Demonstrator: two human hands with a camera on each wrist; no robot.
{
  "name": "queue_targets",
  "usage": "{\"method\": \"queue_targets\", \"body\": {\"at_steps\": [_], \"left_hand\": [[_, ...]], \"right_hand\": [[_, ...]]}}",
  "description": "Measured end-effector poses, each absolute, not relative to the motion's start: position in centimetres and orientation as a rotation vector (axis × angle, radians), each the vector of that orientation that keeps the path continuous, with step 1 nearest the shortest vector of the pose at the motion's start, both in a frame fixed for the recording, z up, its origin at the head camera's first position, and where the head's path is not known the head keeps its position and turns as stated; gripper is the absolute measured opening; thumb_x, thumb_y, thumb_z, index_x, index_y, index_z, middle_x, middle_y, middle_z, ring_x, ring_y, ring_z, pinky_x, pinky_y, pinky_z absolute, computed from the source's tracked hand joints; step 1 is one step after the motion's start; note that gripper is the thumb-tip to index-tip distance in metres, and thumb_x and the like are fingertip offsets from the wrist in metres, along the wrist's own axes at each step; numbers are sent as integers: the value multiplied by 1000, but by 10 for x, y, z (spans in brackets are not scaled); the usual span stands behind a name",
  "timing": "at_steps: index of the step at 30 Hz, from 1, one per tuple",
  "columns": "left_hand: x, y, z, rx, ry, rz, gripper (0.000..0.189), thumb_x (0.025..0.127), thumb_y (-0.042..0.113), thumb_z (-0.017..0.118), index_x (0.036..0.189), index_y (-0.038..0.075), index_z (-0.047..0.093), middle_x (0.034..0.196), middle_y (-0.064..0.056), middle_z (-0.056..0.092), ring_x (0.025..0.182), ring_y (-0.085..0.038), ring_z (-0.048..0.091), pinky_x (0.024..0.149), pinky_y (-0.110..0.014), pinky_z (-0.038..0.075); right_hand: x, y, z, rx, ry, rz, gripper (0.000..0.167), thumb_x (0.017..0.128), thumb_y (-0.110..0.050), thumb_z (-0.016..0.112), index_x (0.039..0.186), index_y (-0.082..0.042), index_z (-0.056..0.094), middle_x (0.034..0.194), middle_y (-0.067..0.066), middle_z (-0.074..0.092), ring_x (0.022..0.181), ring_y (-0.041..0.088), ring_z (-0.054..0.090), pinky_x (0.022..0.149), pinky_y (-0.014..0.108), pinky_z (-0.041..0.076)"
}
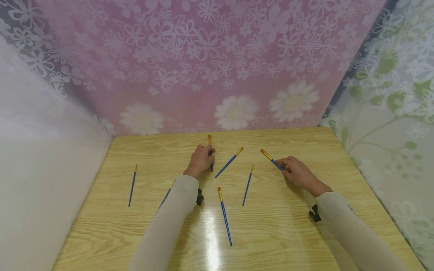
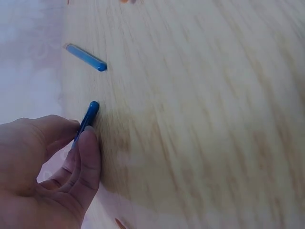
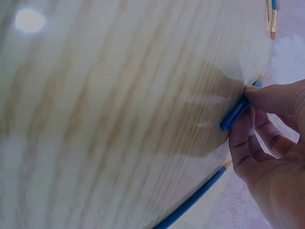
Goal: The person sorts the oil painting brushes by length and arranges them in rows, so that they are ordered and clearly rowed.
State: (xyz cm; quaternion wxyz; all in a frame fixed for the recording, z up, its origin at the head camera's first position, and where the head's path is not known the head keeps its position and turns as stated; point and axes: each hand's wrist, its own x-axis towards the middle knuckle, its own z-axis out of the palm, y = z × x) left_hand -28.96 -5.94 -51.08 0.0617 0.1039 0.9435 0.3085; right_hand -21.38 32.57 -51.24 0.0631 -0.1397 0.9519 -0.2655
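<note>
Nearest to the viewer, a person's pale sleeves [image 1: 162,226] reach in from 7 and 4 o'clock over a wood-grain tabletop [image 1: 271,241], taken as a dial with 6 o'clock closest. A thick blue brush [image 1: 225,222] runs from the middle towards 6 o'clock. Near its bristles, at their 9 o'clock, is a dark strap [image 1: 200,197] on the left wrist; drawn back low, that could catch them.

At 9 o'clock, a half-hidden brush [image 1: 167,196] lies partly behind the left sleeve. Whether the cloth touches it cannot be told, but a dragging sleeve could roll it. A slim brush [image 1: 248,188] lies at 3 o'clock, and an outer brush [image 1: 132,186] farther out at 9.

At 2 o'clock, the right hand [image 1: 298,173] pinches the handle of an orange-tipped brush [image 1: 271,159] between thumb and fingertips, bristles pointing to 10 o'clock. Held away from the bristle end, it might swivel if the pinch loosened.

Beyond, at 1 o'clock, a slanted brush [image 1: 229,162] lies loose. Just beside it, at 12 o'clock, the left hand [image 1: 200,159] has thumb and fingers closed on the handle of a far brush [image 1: 210,139]; whether that brush is lifted is unclear. A sweep towards 2 o'clock could knock the slanted one, and a push towards 12 could run the bristles into the pink flowered cloth [image 1: 237,56] behind.
</note>
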Motion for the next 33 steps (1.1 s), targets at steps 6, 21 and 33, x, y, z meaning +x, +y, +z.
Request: {"method": "queue_targets", "body": {"at_steps": [6,21,33], "left_hand": [[-288,-61,-511,280,2832,1006,33,111,15,60,142,10,70,128,-16,66,115,-31,61,102,-51,51],[-285,-92,-501,276,2803,1035,37,111,17,54,146,11,66,139,-16,65,127,-36,64,112,-56,50],[-269,-133,-498,304,2760,1016,38,109,19,53,144,10,67,128,-12,72,111,-32,69,94,-50,58]], "right_hand": [[-213,324,-512,-409,2866,-805,41,106,0,63,148,1,62,122,21,63,98,27,65,80,43,55],[-213,322,-509,-409,2874,-773,42,107,0,62,149,2,61,121,22,63,98,30,66,80,45,57],[-213,322,-510,-420,2886,-761,43,106,1,63,149,2,60,122,23,63,106,36,67,83,48,58]]}}
